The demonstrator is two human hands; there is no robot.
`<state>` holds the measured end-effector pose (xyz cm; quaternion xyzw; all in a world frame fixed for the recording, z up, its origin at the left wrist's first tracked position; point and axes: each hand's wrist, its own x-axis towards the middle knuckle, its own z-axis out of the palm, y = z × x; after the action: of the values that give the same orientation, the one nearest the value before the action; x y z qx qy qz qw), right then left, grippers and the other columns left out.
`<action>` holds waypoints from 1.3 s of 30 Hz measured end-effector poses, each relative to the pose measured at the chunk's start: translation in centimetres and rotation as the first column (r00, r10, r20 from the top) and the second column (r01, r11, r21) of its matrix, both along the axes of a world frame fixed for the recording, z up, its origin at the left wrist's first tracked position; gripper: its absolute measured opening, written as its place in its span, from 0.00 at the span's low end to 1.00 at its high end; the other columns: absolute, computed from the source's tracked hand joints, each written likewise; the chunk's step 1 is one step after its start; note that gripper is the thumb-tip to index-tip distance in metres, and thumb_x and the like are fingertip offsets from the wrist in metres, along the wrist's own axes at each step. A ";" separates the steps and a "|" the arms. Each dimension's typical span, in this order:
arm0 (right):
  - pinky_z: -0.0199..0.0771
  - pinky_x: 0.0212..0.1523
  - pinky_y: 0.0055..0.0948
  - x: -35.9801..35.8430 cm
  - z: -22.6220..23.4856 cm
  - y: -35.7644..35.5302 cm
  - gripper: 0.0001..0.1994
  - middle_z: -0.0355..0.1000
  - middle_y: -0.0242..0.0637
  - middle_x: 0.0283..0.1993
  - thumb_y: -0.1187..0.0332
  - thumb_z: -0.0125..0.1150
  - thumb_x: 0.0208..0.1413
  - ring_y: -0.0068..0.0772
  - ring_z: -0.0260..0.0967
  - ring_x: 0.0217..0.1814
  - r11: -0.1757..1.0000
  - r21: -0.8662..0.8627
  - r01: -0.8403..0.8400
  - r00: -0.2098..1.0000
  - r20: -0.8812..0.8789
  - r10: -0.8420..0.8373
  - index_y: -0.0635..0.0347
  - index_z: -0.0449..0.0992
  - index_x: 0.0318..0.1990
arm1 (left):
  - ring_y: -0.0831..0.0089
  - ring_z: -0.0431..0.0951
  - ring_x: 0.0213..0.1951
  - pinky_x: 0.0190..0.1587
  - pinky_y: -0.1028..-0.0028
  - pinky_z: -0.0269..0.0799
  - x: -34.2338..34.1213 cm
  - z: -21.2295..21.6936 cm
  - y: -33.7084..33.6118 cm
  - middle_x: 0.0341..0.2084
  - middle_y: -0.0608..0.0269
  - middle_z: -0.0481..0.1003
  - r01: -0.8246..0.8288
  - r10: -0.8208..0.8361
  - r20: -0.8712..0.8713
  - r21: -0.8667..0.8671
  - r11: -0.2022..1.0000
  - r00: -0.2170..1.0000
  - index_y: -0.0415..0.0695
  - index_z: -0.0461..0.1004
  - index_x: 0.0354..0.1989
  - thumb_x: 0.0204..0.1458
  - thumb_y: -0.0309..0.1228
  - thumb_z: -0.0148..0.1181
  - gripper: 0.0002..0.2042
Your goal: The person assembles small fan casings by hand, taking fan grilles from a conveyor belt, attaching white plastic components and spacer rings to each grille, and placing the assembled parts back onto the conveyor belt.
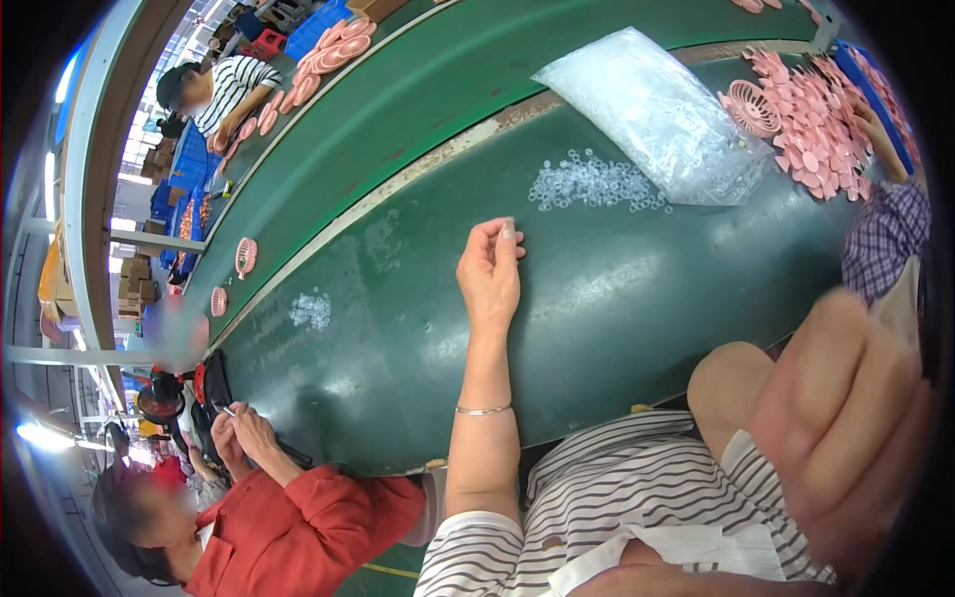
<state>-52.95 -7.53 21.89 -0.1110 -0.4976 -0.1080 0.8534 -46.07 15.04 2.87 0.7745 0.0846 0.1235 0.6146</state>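
My left hand [491, 271] is above the green work surface [418, 368], its fingers curled and the thumb pressed against them; whatever they may pinch is hidden. Ahead of it, slightly to the right, lies a loose heap of small clear rings [597, 183]. A large clear plastic bag [652, 114] of whitish contents rests behind that heap. My right hand [831, 408] is raised close to the camera at the right, away from the surface. Its fingers are bent inward and blurred, and I cannot make out anything in them.
Pink fan-blade parts [821, 144] are piled at the far right beside a pink round grille [751, 107]; a co-worker's checked sleeve [885, 239] reaches there. A smaller ring heap [310, 310] lies left. A person in red [298, 522] works at the left; a green conveyor [428, 109] runs behind.
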 end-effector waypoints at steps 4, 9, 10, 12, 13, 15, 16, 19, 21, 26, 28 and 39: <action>0.46 0.13 0.15 2.0 -0.9 0.8 0.14 0.57 0.20 0.13 0.77 0.50 0.46 0.11 0.49 0.12 0.913 -0.345 0.219 0.975 0.042 -0.218 0.50 0.57 0.15 | 0.82 0.71 0.26 0.32 0.81 0.69 -0.7 0.0 1.3 0.26 0.65 0.75 -0.035 0.036 -0.025 0.056 0.998 0.999 0.38 0.72 0.37 0.54 0.31 0.53 0.09; 0.47 0.14 0.15 1.8 -0.2 1.0 0.12 0.58 0.21 0.14 0.76 0.51 0.46 0.12 0.51 0.13 0.906 -0.340 0.252 0.967 0.129 -0.220 0.51 0.59 0.15 | 0.82 0.72 0.27 0.33 0.81 0.69 -0.8 0.2 1.2 0.26 0.66 0.75 -0.018 0.020 -0.032 0.066 0.998 0.999 0.39 0.72 0.37 0.54 0.30 0.54 0.08; 0.47 0.14 0.15 2.4 0.0 1.0 0.12 0.58 0.21 0.14 0.75 0.52 0.46 0.12 0.51 0.13 0.903 -0.341 0.261 0.964 0.148 -0.222 0.51 0.59 0.15 | 0.82 0.72 0.27 0.33 0.81 0.69 -0.7 0.2 1.2 0.26 0.66 0.75 -0.018 0.019 -0.024 0.064 0.998 1.000 0.39 0.72 0.37 0.54 0.30 0.54 0.08; 0.48 0.15 0.15 3.0 0.0 0.9 0.12 0.59 0.22 0.15 0.75 0.52 0.46 0.13 0.52 0.14 0.898 -0.344 0.276 0.957 0.181 -0.225 0.52 0.60 0.16 | 0.82 0.72 0.27 0.33 0.81 0.69 -0.7 0.1 1.2 0.26 0.66 0.75 -0.011 0.012 -0.022 0.065 0.998 1.000 0.39 0.72 0.37 0.54 0.29 0.54 0.07; 0.48 0.15 0.15 3.0 0.1 0.6 0.12 0.59 0.22 0.15 0.74 0.53 0.46 0.13 0.52 0.14 0.895 -0.345 0.283 0.954 0.195 -0.226 0.52 0.60 0.16 | 0.82 0.72 0.27 0.33 0.81 0.69 -0.6 0.1 1.2 0.26 0.66 0.75 -0.011 0.012 -0.018 0.063 0.998 1.000 0.39 0.72 0.37 0.54 0.29 0.54 0.07; 0.48 0.16 0.15 3.4 0.0 1.2 0.11 0.60 0.22 0.16 0.74 0.53 0.46 0.13 0.53 0.15 0.892 -0.345 0.293 0.949 0.221 -0.227 0.52 0.61 0.16 | 0.82 0.72 0.27 0.33 0.81 0.69 -0.5 0.2 1.2 0.26 0.66 0.75 -0.001 0.002 -0.020 0.052 0.999 1.000 0.39 0.72 0.37 0.54 0.29 0.54 0.07; 0.49 0.16 0.16 3.0 -0.6 0.1 0.11 0.60 0.22 0.16 0.74 0.54 0.46 0.13 0.53 0.15 0.891 -0.344 0.298 0.946 0.233 -0.226 0.53 0.61 0.16 | 0.82 0.72 0.27 0.33 0.81 0.69 -0.5 0.1 1.2 0.26 0.66 0.75 -0.003 0.004 -0.018 0.054 0.999 1.000 0.39 0.72 0.37 0.54 0.29 0.54 0.07; 0.49 0.17 0.16 2.1 -1.8 -2.3 0.10 0.61 0.23 0.17 0.73 0.55 0.46 0.14 0.54 0.16 0.890 -0.337 0.306 0.939 0.262 -0.224 0.53 0.62 0.16 | 0.82 0.72 0.27 0.33 0.81 0.69 -0.6 0.0 1.3 0.26 0.66 0.75 -0.001 0.002 -0.009 0.068 0.998 1.000 0.39 0.72 0.37 0.54 0.29 0.54 0.07; 0.50 0.17 0.16 2.6 -2.7 -2.9 0.10 0.61 0.23 0.17 0.72 0.55 0.45 0.14 0.55 0.16 0.892 -0.331 0.309 0.934 0.282 -0.219 0.54 0.63 0.16 | 0.82 0.72 0.27 0.33 0.81 0.69 -0.7 0.1 1.4 0.26 0.66 0.75 -0.007 0.008 -0.016 0.062 0.998 1.000 0.39 0.72 0.37 0.53 0.29 0.54 0.07; 0.51 0.18 0.16 3.2 -2.7 -3.5 0.09 0.63 0.24 0.19 0.71 0.57 0.45 0.16 0.56 0.17 0.873 -0.340 0.349 0.910 0.344 -0.230 0.55 0.65 0.17 | 0.81 0.72 0.27 0.33 0.81 0.69 -0.4 -0.2 0.8 0.26 0.66 0.74 0.007 -0.006 -0.017 0.059 0.998 1.000 0.39 0.72 0.37 0.53 0.29 0.54 0.07; 0.52 0.19 0.16 3.1 -3.9 -5.9 0.09 0.63 0.25 0.19 0.71 0.58 0.45 0.16 0.57 0.18 0.867 -0.348 0.356 0.904 0.363 -0.225 0.55 0.65 0.17 | 0.81 0.72 0.27 0.33 0.81 0.69 -0.5 -0.5 1.0 0.26 0.66 0.74 -0.004 0.005 -0.015 0.057 0.998 1.000 0.39 0.72 0.37 0.53 0.28 0.54 0.07; 0.54 0.22 0.17 1.8 -4.8 -12.9 0.09 0.67 0.27 0.22 0.68 0.61 0.44 0.18 0.61 0.21 0.803 -0.432 0.410 0.853 0.494 -0.169 0.58 0.69 0.18 | 0.80 0.70 0.25 0.30 0.80 0.67 -1.5 0.5 0.9 0.26 0.65 0.70 -0.024 0.010 0.065 0.215 0.976 0.998 0.39 0.74 0.35 0.51 0.27 0.55 0.06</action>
<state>-51.13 -20.40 17.13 -0.3885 -0.6604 -0.1229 0.6308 -47.54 15.98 3.33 0.8316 0.0576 0.1619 0.5281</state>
